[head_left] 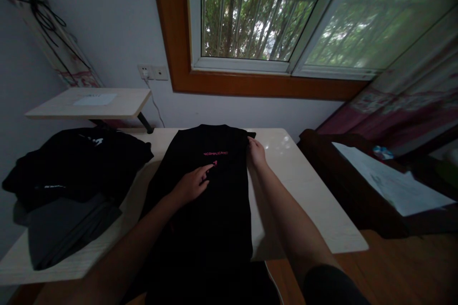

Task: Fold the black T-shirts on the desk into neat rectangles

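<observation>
Black shirt [225, 205] under left hand [192, 184], right hand [256, 152] at edge

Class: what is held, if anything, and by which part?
The right hand seems to pinch the black shirt at its far right corner; the left hand, over its front, seems to hold nothing.

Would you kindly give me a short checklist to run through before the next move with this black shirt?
1. Black shirt lies with its pink lettering facing up: ok.
2. Left hand is at the shirt's front, index finger below the lettering: ok.
3. Right hand is at the shirt's far right edge: ok.
4. Right hand's pinch is firm: cannot tell.
5. Dark clothes pile sits left of the shirt: ok.
6. Shirt's near end rests wholly on the table: cannot tell.
</observation>
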Demonstrator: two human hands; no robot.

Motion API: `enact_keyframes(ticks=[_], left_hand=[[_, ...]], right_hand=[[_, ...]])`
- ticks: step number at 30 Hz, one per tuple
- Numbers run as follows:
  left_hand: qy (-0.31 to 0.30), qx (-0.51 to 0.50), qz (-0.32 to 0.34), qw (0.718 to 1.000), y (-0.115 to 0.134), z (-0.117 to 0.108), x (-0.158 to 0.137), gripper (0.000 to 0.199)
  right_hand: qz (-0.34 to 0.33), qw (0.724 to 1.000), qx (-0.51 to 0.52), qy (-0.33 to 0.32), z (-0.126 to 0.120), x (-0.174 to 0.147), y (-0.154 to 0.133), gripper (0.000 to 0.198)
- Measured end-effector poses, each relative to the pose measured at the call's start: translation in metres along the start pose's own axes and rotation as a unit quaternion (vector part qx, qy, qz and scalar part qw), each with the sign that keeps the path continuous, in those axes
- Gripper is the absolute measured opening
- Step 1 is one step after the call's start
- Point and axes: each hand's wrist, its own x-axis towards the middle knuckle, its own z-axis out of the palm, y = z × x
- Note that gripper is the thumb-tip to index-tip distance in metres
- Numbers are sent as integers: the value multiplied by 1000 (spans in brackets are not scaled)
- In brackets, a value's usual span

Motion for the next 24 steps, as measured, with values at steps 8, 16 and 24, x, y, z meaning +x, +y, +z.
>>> enact_keyframes(ticks=[8,16,24], left_hand=[[-12,-1,24,1000,6,4,1,54],[-27,46,36,998,14,-2,2,42],[48,116,19,992,35,3,40,49]], right_hand=[[83,981,169,41,4,-3,-9,25],[102,976,190,36,2,-4,-6,28],[84,984,156,17,1,-6,-4,36]])
